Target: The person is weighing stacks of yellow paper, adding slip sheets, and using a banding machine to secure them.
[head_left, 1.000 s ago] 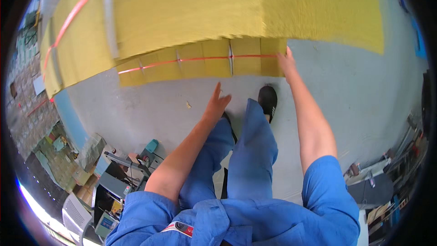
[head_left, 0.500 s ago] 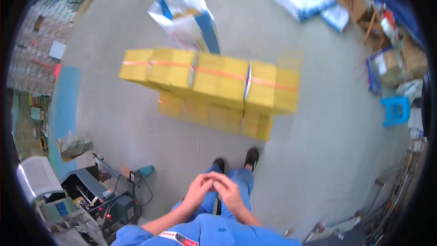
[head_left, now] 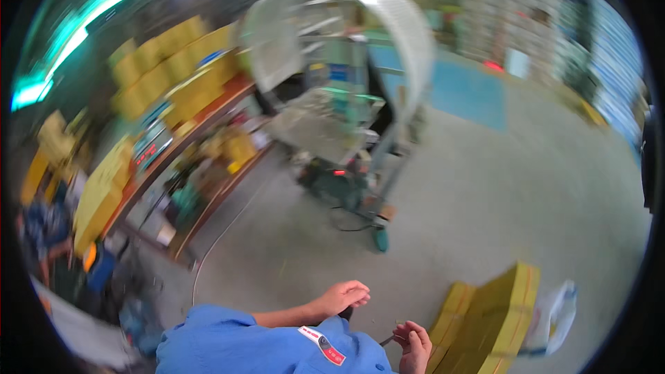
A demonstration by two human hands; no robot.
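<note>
My left hand [head_left: 344,298] is in front of my blue shirt at the lower middle, its fingers loosely bent and nothing visible in them. To its right and lower, my right hand [head_left: 414,348] has its fingers curled toward the thumb. Something thin and dark shows by its fingertips, too small and blurred to name. The two hands are apart. Close beyond the right hand stands a stack of yellow cartons [head_left: 495,312] bound with orange strapping; the hand seems not to touch it.
Ahead stands a wheeled machine [head_left: 332,125] with a curved, ribbed light cover. A workbench [head_left: 201,125] on the left carries yellow boxes and a scale with a red display [head_left: 151,149]. A white bag [head_left: 554,318] lies beyond the carton stack. Blue floor matting [head_left: 471,97] is farther off.
My view has swung left, bringing the machine to the middle and the cartons to the lower right. My hands, together before, have come apart.
</note>
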